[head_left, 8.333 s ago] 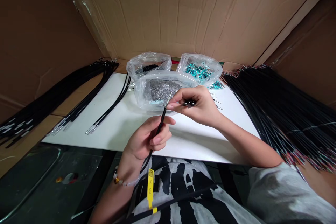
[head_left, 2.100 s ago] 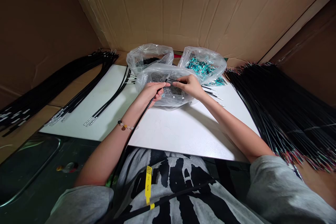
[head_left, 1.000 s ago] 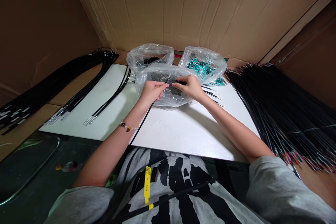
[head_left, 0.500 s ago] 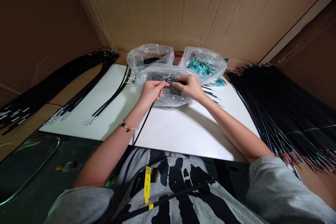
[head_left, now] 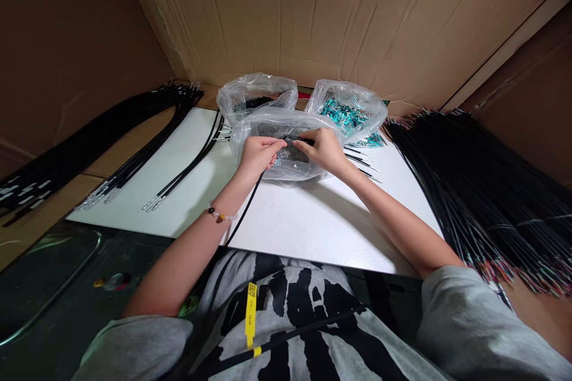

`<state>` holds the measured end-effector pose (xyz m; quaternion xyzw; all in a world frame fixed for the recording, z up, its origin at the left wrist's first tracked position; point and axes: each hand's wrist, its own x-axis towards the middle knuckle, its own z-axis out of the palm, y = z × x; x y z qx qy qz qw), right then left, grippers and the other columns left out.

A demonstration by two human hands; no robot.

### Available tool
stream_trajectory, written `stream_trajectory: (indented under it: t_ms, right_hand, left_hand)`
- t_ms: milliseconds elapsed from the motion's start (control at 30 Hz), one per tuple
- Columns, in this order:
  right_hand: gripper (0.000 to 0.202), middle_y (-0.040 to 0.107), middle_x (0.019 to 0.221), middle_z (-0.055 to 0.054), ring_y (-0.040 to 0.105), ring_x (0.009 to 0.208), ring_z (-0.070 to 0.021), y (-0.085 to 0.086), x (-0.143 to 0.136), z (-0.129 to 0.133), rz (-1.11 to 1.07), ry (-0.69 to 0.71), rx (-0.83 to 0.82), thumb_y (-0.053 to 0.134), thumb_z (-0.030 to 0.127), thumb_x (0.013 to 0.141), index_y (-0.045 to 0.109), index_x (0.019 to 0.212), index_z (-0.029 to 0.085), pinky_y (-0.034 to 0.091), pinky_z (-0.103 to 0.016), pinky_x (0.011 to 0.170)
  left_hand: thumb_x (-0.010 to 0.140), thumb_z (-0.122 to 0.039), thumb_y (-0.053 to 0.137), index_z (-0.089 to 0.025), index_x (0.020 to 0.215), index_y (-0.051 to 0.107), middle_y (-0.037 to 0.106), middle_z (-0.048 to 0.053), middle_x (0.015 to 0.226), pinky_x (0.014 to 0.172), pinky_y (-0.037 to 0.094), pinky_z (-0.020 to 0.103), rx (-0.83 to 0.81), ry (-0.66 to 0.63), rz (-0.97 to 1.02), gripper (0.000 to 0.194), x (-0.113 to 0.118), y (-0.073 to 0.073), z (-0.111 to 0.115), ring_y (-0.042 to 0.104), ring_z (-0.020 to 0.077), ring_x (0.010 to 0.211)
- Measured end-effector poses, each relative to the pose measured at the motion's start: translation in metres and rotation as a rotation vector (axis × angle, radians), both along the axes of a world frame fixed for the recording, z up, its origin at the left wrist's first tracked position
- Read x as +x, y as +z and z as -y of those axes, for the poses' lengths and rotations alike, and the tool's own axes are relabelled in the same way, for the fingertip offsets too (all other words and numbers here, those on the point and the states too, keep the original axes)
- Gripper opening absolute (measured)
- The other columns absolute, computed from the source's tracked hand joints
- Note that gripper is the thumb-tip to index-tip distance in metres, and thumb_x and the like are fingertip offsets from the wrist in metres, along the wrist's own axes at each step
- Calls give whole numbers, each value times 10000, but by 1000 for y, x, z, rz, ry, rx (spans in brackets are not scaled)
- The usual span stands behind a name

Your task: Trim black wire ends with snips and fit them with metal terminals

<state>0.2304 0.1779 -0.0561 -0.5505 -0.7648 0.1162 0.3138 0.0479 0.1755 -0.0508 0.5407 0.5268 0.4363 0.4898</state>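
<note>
My left hand (head_left: 263,153) is closed in a pinch on the end of a black cable (head_left: 247,208), which runs down past the table edge toward my lap. Facing it, my right hand (head_left: 318,146) is closed, thumb against fingers, around something small and dark that I cannot make out. The fingertips of both hands almost meet at the cable's end. Right beneath them stands an open clear plastic bag (head_left: 292,177) full of tiny grey parts. Whether the right hand's piece touches the cable end is too small to tell.
Behind are a bag of black pieces (head_left: 230,95) and a bag of teal-and-silver pieces (head_left: 342,113). Black cables with silver ends (head_left: 154,131) lie left on the white tabletop (head_left: 308,226); a large cable bundle (head_left: 496,184) lies right. Cardboard walls (head_left: 286,12) enclose the table.
Both hands stay over the front bag. The gap between the fingertips looks slightly smaller, and the cable tip that stuck out of my left pinch shows less now.
</note>
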Motion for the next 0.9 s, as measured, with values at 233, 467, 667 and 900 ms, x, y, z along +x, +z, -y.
stream_trajectory:
  t_ms: [233, 467, 667, 900]
  right_hand:
    - [383, 418, 570, 34, 265, 637, -124, -2, 0, -1, -16, -1, -5, 632, 355, 912, 547, 586, 173, 242, -308, 612]
    - [363, 420, 575, 30, 300, 629, -124, -3, -1, -2, -61, 11, -28, 596, 365, 920, 565, 615, 170, 262, -305, 619]
    - [312, 501, 622, 9, 357, 647, -136, -4, 1, -4, -94, 0, -50, 609, 409, 899, 612, 699, 169, 278, -295, 615]
    - [384, 415, 583, 22, 303, 635, -133, -3, 0, -2, -46, 25, -55, 601, 386, 918, 516, 600, 188, 255, -308, 606]
  left_hand:
    - [759, -205, 712, -117, 787, 800, 462, -58, 398, 398, 280, 218, 19, 30, -11, 128, 0, -4, -2, 383, 81, 400]
    - [719, -238, 761, -128, 760, 780, 477, -55, 412, 397, 279, 232, 54, 64, -24, 118, -1, -9, -5, 396, 89, 403]
    - [708, -261, 771, -139, 741, 773, 483, -54, 426, 429, 308, 248, 123, 91, -49, 126, -2, -15, -10, 407, 94, 407]
    - [703, -261, 778, -147, 698, 758, 463, -58, 440, 479, 301, 260, 223, 99, -119, 116, -2, -23, -14, 394, 96, 440]
